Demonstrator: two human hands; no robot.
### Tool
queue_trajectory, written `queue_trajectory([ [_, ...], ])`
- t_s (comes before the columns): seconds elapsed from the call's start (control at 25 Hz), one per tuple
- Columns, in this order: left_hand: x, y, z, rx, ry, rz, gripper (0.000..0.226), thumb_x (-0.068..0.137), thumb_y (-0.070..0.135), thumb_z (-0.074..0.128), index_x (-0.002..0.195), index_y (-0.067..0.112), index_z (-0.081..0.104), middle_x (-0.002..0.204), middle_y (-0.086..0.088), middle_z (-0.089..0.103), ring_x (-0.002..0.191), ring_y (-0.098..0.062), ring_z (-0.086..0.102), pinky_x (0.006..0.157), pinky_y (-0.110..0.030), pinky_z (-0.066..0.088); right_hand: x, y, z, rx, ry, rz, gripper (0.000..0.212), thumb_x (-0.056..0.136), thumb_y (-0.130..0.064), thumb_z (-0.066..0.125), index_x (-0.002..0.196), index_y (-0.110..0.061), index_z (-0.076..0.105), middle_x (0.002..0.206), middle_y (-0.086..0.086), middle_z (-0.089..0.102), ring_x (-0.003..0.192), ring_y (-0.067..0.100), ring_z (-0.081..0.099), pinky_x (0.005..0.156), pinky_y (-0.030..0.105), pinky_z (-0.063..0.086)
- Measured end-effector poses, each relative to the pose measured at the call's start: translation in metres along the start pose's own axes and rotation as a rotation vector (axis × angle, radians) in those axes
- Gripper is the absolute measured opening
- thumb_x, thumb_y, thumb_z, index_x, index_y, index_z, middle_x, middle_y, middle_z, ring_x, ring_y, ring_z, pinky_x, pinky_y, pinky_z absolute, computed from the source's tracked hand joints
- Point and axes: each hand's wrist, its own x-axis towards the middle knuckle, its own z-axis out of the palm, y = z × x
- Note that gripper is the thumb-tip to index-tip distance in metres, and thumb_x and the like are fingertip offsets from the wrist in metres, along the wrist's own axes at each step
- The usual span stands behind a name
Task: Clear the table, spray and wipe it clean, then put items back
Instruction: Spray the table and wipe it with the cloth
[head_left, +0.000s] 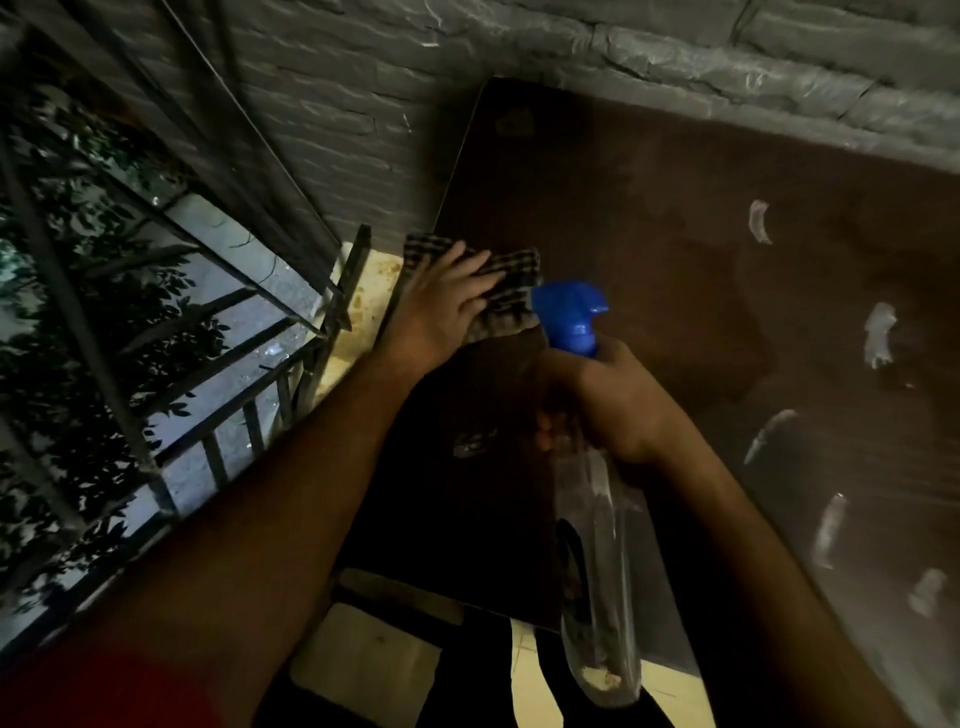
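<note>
**Cloth pressed to table edge, spray bottle gripped above it**

Seen from the head camera in dim light. Left hand (451, 306) laid flat, fingers spread, on a checked cloth (511, 291), pressing it down at the left edge of the dark brown table (675, 270); one corner of the cloth hanging just past that edge. Right hand (618, 405) clenched round the neck of a clear spray bottle (597, 561), held tilted over the table's near left part, blue trigger head (571, 314) uppermost and just beside the cloth, nozzle pointing out across the tabletop. Bottle body angled back toward the person, its base past the table's near edge. Pale smears (879, 335) scattered in a rough line down the right part of the table, well apart from the cloth. Grey brick wall (519, 57) touching the table's far edge. Metal railing (218, 322) left of the table, leaves visible through it. Pale floor tiles (358, 670) below the near edge of the table.
</note>
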Motion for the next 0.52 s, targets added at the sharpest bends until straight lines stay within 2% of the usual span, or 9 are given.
queue_trajectory([
  [0.08, -0.023, 0.022, 0.016, 0.025, -0.010, 0.168, 0.041, 0.093, 0.016, 0.046, 0.133, 0.021, 0.053, 0.149, -0.003, 0.041, 0.143, -0.026, 0.025, 0.116, -0.050, 0.014, -0.006, 0.008, -0.004, 0.047, -0.029, 0.004, 0.008, 0.086, -0.008, 0.057, 0.092, -0.002, 0.056, 0.060, 0.012, 0.057, 0.051, 0.025, 0.054, 0.046, 0.028, 0.047],
  [0.12, -0.047, 0.019, 0.026, 0.018, 0.006, 0.322, 0.041, 0.092, 0.019, 0.044, 0.132, 0.021, 0.054, 0.146, -0.003, 0.044, 0.141, -0.026, 0.029, 0.115, -0.050, 0.015, -0.010, 0.012, -0.006, 0.058, -0.037, 0.006, 0.010, 0.087, -0.008, 0.057, 0.095, -0.002, 0.057, 0.061, 0.012, 0.057, 0.051, 0.026, 0.053, 0.047, 0.029, 0.047],
  [0.16, -0.066, 0.005, 0.029, 0.025, 0.017, 0.388, 0.042, 0.092, 0.024, 0.042, 0.133, 0.023, 0.053, 0.146, 0.000, 0.044, 0.141, -0.024, 0.030, 0.115, -0.050, 0.016, -0.013, 0.016, -0.008, 0.059, -0.035, 0.001, 0.013, 0.087, -0.008, 0.057, 0.098, 0.000, 0.058, 0.062, 0.015, 0.056, 0.052, 0.029, 0.052, 0.049, 0.031, 0.046],
  [0.2, -0.067, -0.011, 0.020, 0.024, 0.016, 0.345, 0.043, 0.092, 0.028, 0.040, 0.134, 0.026, 0.051, 0.147, 0.002, 0.042, 0.141, -0.022, 0.028, 0.116, -0.051, 0.015, -0.017, 0.020, -0.009, 0.056, -0.031, 0.002, 0.015, 0.087, -0.006, 0.057, 0.099, 0.003, 0.057, 0.064, 0.018, 0.056, 0.053, 0.031, 0.052, 0.051, 0.034, 0.045],
  [0.32, -0.020, -0.017, 0.001, -0.061, 0.076, 0.016, 0.041, 0.094, 0.029, 0.043, 0.134, 0.023, 0.052, 0.148, 0.000, 0.041, 0.143, -0.023, 0.026, 0.114, -0.059, 0.017, -0.024, 0.034, -0.012, 0.031, -0.040, 0.016, 0.009, 0.085, -0.006, 0.059, 0.092, 0.000, 0.057, 0.061, 0.018, 0.054, 0.052, 0.030, 0.051, 0.054, 0.038, 0.044],
  [0.36, -0.015, 0.001, 0.003, -0.027, 0.057, 0.032, 0.040, 0.095, 0.025, 0.044, 0.133, 0.021, 0.054, 0.147, -0.002, 0.042, 0.143, -0.024, 0.026, 0.114, -0.060, 0.016, -0.027, 0.038, -0.015, 0.014, -0.043, 0.015, 0.009, 0.083, -0.008, 0.061, 0.089, -0.002, 0.057, 0.060, 0.017, 0.055, 0.052, 0.030, 0.052, 0.054, 0.039, 0.044],
  [0.48, -0.055, 0.031, 0.035, 0.015, -0.050, 0.289, 0.040, 0.093, 0.021, 0.044, 0.132, 0.021, 0.055, 0.148, 0.000, 0.041, 0.142, -0.018, 0.023, 0.116, -0.051, 0.010, -0.042, 0.047, -0.027, 0.019, -0.085, 0.024, 0.012, 0.080, -0.012, 0.066, 0.089, -0.006, 0.060, 0.059, 0.009, 0.059, 0.052, 0.026, 0.055, 0.052, 0.036, 0.047],
  [0.52, -0.070, 0.024, 0.032, -0.021, -0.065, 0.266, 0.040, 0.094, 0.021, 0.047, 0.133, 0.024, 0.053, 0.148, 0.002, 0.040, 0.143, -0.016, 0.021, 0.117, -0.050, 0.010, -0.048, 0.050, -0.028, 0.022, -0.119, 0.026, 0.007, 0.082, -0.009, 0.065, 0.087, -0.008, 0.060, 0.056, 0.005, 0.060, 0.048, 0.021, 0.056, 0.049, 0.031, 0.046],
])
